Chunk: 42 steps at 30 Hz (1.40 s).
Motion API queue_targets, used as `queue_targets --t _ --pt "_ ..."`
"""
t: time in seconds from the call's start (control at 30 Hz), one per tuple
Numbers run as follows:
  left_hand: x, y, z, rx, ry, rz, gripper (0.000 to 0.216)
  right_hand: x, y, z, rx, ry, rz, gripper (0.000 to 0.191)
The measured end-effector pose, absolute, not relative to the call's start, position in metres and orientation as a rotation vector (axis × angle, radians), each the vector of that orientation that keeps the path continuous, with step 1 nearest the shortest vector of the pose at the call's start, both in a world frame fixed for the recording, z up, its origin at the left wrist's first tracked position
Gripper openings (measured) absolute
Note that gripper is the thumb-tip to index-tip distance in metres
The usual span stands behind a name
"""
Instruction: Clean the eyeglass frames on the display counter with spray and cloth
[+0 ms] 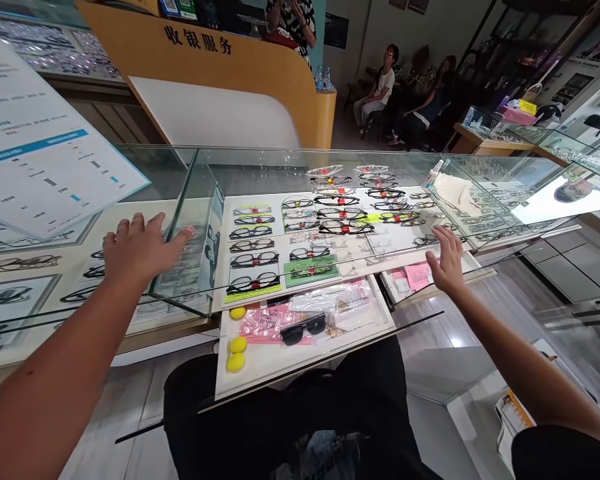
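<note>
My left hand (137,252) is spread over the glass display case (196,200), beside its upright glass divider, and holds nothing. My right hand (446,261) is at the case's right part, fingers apart with nothing in them. Whether either palm touches the glass, I cannot tell. Between the hands, rows of eyeglasses (254,260) lie on white and green boards inside the case. Below them a white drawer (300,367) is pulled out over my lap. In it are dark sunglasses (304,329), pink printed packets (263,323) and round yellow objects (236,362).
A printed sheet (45,147) covers the upper left of the case. A cloth (457,193) and a small spray bottle (435,172) are at the right. A second drawer (405,283) is partly out. Beyond stands a wooden counter (320,120); a person (380,87) sits farther back.
</note>
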<state>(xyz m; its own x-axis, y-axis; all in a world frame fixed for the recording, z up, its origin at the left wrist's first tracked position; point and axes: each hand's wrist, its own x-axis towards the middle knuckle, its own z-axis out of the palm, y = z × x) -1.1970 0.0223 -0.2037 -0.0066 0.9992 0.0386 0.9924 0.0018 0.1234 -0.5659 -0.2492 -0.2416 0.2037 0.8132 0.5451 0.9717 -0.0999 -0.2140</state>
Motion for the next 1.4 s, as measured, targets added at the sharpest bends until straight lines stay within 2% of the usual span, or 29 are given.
queue_targets --t 0.6,0.77,0.87,0.97,1.03,1.1,1.23,1.4 --pt "-1.205 0.021 -0.206 2.174 2.055 0.395 0.114 -0.544 -0.164 -0.255 -1.903 -1.685 -0.436 0.068" --pt "-1.186 -0.005 -0.188 2.208 2.134 0.655 0.087 -0.547 -0.152 -0.252 -1.862 -1.65 -0.484 0.066" --pt "-1.167 -0.05 -0.175 2.312 1.979 0.699 0.076 -0.546 -0.149 -0.255 -1.807 -1.628 -0.521 0.062" --pt "-1.157 -0.117 -0.183 2.448 1.533 0.385 0.089 -0.546 -0.148 -0.259 -1.753 -1.568 -0.567 0.055" --pt "-1.158 -0.164 -0.201 2.647 1.203 0.223 0.12 -0.546 -0.148 -0.261 -1.726 -1.516 -0.611 0.052" --pt "-1.161 -0.202 -0.222 2.815 1.031 0.247 0.149 -0.548 -0.148 -0.263 -1.691 -1.482 -0.652 0.051" --pt "-1.164 -0.228 -0.248 2.892 1.234 0.367 0.134 -0.549 -0.147 -0.265 -1.679 -1.455 -0.678 0.05" --pt "-1.161 -0.218 -0.246 2.848 1.405 0.395 0.125 -0.547 -0.144 -0.267 -1.673 -1.437 -0.685 0.047"
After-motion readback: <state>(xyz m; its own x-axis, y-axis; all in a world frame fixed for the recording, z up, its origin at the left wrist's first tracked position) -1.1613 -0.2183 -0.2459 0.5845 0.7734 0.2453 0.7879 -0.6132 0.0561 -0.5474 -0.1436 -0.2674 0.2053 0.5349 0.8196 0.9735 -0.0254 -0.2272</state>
